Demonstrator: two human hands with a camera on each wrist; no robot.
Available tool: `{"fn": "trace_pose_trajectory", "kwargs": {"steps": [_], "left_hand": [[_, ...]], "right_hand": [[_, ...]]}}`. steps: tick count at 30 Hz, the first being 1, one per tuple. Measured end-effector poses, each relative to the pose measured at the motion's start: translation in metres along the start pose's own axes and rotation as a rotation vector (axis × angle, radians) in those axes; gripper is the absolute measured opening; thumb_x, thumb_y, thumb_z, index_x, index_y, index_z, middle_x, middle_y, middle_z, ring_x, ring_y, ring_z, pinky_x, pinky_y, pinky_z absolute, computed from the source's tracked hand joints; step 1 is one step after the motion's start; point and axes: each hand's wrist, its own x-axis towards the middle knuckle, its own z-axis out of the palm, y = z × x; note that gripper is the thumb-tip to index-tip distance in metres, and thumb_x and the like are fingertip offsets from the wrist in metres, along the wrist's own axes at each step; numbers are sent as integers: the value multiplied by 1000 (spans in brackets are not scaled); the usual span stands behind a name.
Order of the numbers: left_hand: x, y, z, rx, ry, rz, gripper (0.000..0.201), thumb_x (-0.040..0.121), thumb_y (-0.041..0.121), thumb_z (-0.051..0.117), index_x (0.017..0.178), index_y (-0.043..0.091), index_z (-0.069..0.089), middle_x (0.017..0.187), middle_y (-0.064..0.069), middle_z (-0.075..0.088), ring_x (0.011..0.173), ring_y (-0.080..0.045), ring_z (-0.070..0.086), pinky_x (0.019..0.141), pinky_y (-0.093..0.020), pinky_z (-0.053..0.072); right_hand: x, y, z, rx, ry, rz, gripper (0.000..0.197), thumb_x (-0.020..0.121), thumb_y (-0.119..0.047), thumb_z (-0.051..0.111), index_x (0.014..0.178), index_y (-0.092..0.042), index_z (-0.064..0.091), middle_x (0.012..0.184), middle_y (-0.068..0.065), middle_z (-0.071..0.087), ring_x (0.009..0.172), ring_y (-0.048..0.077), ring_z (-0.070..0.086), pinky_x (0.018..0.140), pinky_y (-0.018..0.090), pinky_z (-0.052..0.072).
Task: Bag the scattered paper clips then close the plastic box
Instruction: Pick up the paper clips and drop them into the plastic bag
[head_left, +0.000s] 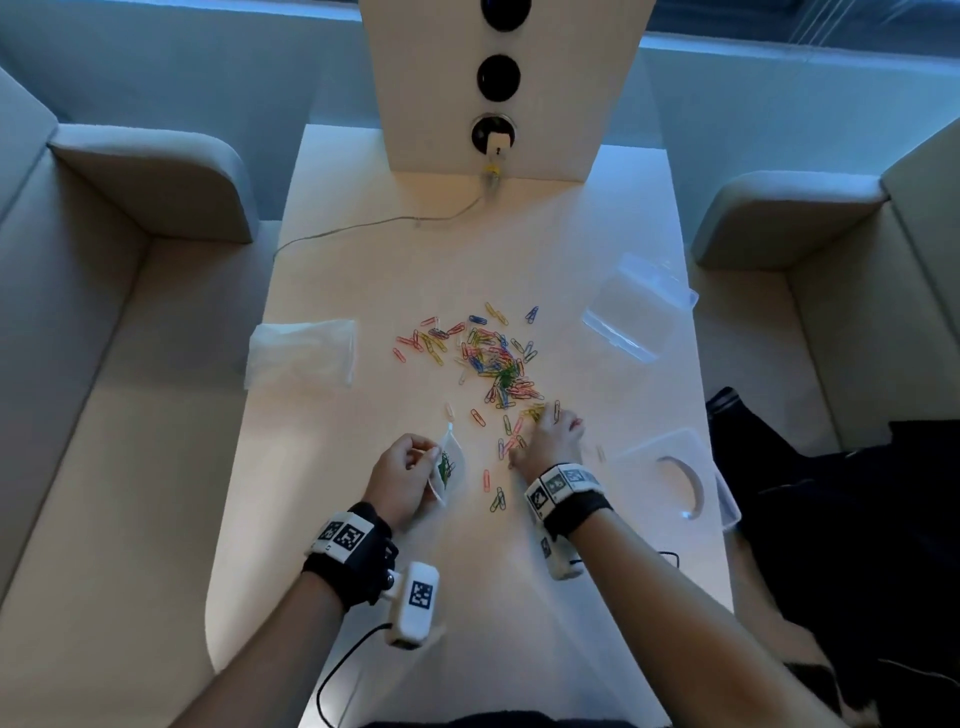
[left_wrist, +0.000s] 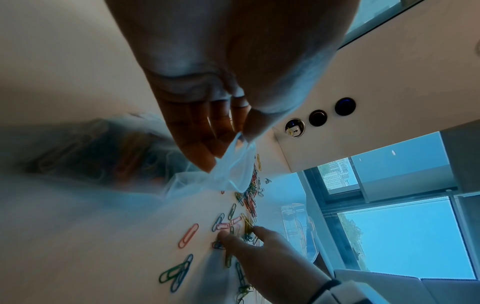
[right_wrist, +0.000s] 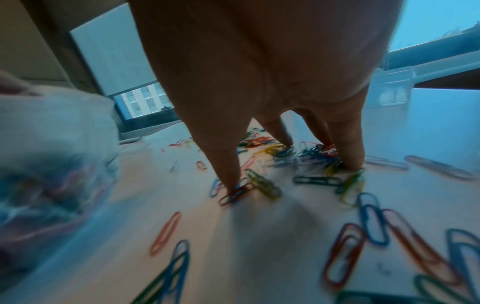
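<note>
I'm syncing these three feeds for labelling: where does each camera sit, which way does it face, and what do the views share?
Head: worn above the white table, looking forward and down; both forearms, left hand, right hand.
Left wrist: looks along the left hand's fingers pinching a small clear plastic bag.
Right wrist: low, looks along spread fingers pressing the table.
Shared: all show the scattered coloured paper clips; the left wrist view also catches the right hand.

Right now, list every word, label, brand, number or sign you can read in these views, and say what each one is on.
No readable words, brands or numbers in any view.
Left wrist band: black-and-white square code markers, patterns only, no letters.
Left wrist camera housing: one square code marker, no text.
Right wrist band: square code markers, too blurred to make out.
Plastic bag, paper clips and plastic box: no print visible.
</note>
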Motion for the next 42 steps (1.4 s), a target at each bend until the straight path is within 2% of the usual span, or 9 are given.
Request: {"fn": "trace_pose_trajectory", "kwargs": {"steps": [5, 13, 19, 22, 26, 29, 32, 38, 42], "left_hand": [[-5, 1, 2, 25, 5, 22, 6, 95, 18, 60, 91, 17, 64, 89, -7, 69, 90, -26, 67, 83, -40, 54], [-11, 1, -1, 36, 13, 25, 6, 96, 19, 59, 92, 16, 63, 92, -7, 69, 89, -23, 67, 83, -40, 56], [-18, 3, -4, 39, 23, 25, 7, 96, 17, 58, 93, 13, 62, 91, -8, 68, 83, -18, 64, 69, -26, 52], [-21, 2, -5, 51, 27, 22, 9, 97, 17, 58, 96, 10, 63, 93, -11, 68, 80, -17, 64, 63, -22, 51], [-24, 5, 0, 39, 37, 23, 13, 98, 15, 56, 99, 4, 62, 83, -10, 65, 70, -16, 61, 51, -14, 48], [-29, 9, 6, 16, 23, 41, 10, 98, 12, 54, 95, 5, 59, 65, -7, 64, 55, -13, 60, 49, -19, 47], [-32, 9, 5, 20, 58, 52, 8, 98, 9, 53, 93, 6, 58, 66, -4, 62, 49, 0, 58, 48, -12, 45], [-35, 5, 5, -54, 36, 35, 8, 98, 10, 54, 92, 8, 58, 69, -5, 62, 58, -16, 60, 52, -21, 52], [-35, 4, 11, -55, 18, 37, 7, 98, 11, 55, 94, 7, 58, 72, -8, 61, 60, -22, 59, 55, -32, 56]], "right_hand": [[-18, -13, -3, -129, 58, -218, 36, 98, -13, 45, 129, 3, 52, 126, 21, 54, 114, 34, 53, 97, 39, 49], [-20, 5, -3, -65, 98, -530, 20, 96, -3, 50, 110, -5, 65, 105, 8, 59, 86, 17, 57, 84, 26, 55], [-7, 27, -16, 523, 137, -203, 12, 88, -8, 69, 95, -8, 79, 95, 7, 75, 83, 19, 68, 86, 30, 56], [-10, 30, -28, 946, -146, 66, 14, 81, -15, 79, 95, -19, 80, 99, 3, 77, 87, 14, 72, 87, 28, 57], [-39, 9, -54, 1423, -656, -64, 26, 86, 0, 69, 112, 2, 70, 110, 21, 72, 101, 29, 70, 88, 31, 58], [-64, -15, -54, 1293, -751, -244, 30, 87, -1, 69, 116, 5, 68, 107, 20, 73, 98, 27, 70, 85, 27, 58], [-73, -28, -51, 996, -607, -349, 22, 84, -9, 75, 106, -5, 75, 96, 15, 76, 89, 21, 74, 84, 29, 59], [-86, -40, -52, 582, -366, -433, 13, 87, -14, 69, 96, -12, 79, 79, 4, 75, 62, 7, 65, 63, 16, 54], [-96, -48, -54, 376, -348, -531, 28, 90, -4, 49, 103, -9, 73, 77, 6, 67, 69, 20, 60, 66, 26, 48]]}}
